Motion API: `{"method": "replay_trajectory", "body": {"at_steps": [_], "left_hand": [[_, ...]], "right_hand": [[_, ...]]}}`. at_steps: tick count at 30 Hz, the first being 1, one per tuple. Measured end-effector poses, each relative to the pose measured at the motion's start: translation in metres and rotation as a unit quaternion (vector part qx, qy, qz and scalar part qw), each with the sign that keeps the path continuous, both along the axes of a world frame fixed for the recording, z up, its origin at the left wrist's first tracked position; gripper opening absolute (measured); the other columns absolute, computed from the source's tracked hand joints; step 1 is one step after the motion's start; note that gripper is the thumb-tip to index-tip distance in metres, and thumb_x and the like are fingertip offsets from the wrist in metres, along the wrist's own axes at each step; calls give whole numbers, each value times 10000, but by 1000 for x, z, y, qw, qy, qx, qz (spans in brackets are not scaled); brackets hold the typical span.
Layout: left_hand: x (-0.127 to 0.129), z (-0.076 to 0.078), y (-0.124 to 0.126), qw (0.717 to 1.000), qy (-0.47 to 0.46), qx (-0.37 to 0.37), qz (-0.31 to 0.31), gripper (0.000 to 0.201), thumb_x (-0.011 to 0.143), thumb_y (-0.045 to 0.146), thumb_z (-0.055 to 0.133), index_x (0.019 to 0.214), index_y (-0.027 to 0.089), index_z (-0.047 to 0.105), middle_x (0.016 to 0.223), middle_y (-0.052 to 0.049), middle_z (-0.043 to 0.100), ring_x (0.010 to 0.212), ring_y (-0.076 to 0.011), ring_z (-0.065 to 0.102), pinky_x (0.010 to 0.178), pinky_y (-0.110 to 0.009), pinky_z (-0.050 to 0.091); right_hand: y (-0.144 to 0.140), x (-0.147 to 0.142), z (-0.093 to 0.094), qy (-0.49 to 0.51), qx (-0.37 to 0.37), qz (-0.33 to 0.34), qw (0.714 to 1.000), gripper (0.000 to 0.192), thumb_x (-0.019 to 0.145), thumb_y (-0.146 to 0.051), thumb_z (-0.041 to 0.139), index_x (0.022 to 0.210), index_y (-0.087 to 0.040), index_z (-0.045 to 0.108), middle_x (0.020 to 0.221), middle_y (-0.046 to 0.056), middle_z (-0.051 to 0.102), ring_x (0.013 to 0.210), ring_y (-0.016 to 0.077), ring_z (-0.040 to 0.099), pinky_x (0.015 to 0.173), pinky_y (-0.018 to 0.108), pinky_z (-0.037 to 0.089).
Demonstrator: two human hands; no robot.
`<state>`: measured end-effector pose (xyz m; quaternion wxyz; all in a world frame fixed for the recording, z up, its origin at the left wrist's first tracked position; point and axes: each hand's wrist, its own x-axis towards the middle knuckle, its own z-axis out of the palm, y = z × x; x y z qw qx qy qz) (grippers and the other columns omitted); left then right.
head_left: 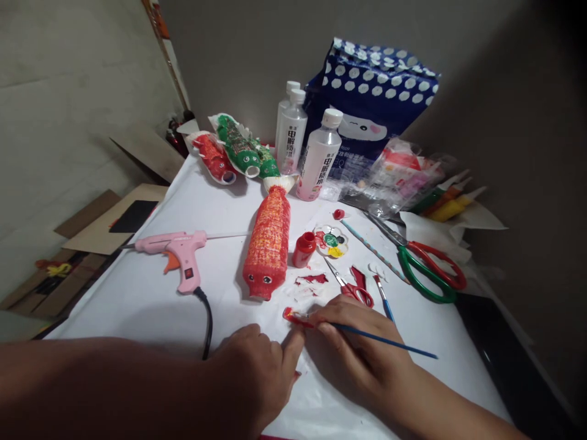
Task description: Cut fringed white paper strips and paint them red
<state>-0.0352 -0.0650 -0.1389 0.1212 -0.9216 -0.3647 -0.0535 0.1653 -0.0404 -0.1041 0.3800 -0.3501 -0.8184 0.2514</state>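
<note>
My right hand (367, 342) is closed around a blue-handled paintbrush (385, 337), its tip end low over the paper. Beneath it lies a small piece with red paint (288, 314), whose material I cannot make out. The index finger of my left hand (259, 370) presses down at the piece's near edge, with the other fingers curled in. Just beyond stands a red-and-orange painted fish (268, 244) with two eyes and a pale tail, lying lengthwise. An uncapped red paint bottle (304, 249) is to its right, beside a flower-shaped palette (332, 241) with several colours.
A pink glue gun (183, 253) lies left, its cord running toward me. Small red scissors (353, 287), a second brush (384, 299) and large scissors (426, 266) lie right. Behind are painted fish (238, 146), bottles (320, 156) and a blue bag (367, 110).
</note>
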Motion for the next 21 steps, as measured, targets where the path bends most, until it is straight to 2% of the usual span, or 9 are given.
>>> {"method": "replay_trajectory", "body": {"at_steps": [3, 8, 10, 13, 16, 18, 21], "left_hand": [[1, -1, -1, 1000, -7, 2, 15, 498, 823, 468, 643, 1191, 133, 638, 512, 8, 546, 445, -163, 506, 516, -336, 334], [1, -2, -1, 1000, -20, 10, 5, 479, 779, 462, 692, 1141, 149, 668, 526, 4, 566, 447, -157, 505, 517, -332, 319], [0, -4, -1, 999, -29, 17, 7, 501, 783, 481, 680, 1156, 147, 664, 506, 12, 549, 441, -158, 501, 521, -335, 318], [-1, -5, 1, 999, -44, 29, 4, 515, 777, 497, 678, 1155, 147, 670, 480, 24, 528, 428, -151, 486, 530, -337, 312], [-4, -4, 3, 998, -29, 42, -24, 506, 799, 476, 667, 1181, 146, 659, 488, 30, 520, 433, -132, 469, 526, -324, 280], [-5, -2, 3, 998, -13, 48, -33, 511, 800, 472, 669, 1191, 143, 655, 491, 32, 514, 435, -122, 456, 522, -319, 259], [-5, -1, 3, 998, -1, 54, -26, 544, 767, 501, 694, 1179, 147, 665, 492, 30, 512, 436, -119, 441, 519, -319, 240]], "right_hand": [[1, 1, 0, 2, 6, -10, 1000, 313, 895, -31, 528, 1137, -217, 594, 971, 62, 722, 875, 200, 675, 822, 354, 543], [0, 1, 3, -11, -16, 20, 1000, 272, 901, -47, 530, 1120, -193, 600, 949, 70, 717, 847, 194, 666, 767, 337, 545], [2, 2, 5, 3, -2, 4, 1000, 260, 894, -33, 528, 1089, -188, 605, 920, 65, 710, 824, 188, 656, 748, 331, 534], [10, 10, 6, 32, -1, -99, 995, 183, 907, -79, 522, 1020, -190, 613, 875, 59, 680, 792, 184, 645, 721, 322, 521], [25, 23, 3, 46, 2, -237, 970, 102, 924, -178, 538, 994, -203, 608, 858, 46, 651, 744, 175, 649, 650, 285, 514], [37, 32, 1, 34, 12, -279, 959, 76, 931, -214, 532, 951, -205, 605, 865, 43, 655, 716, 166, 658, 574, 250, 496], [49, 39, -4, -23, 15, -295, 955, 96, 938, -240, 513, 936, -196, 598, 844, 42, 674, 599, 143, 632, 481, 236, 446]]}}
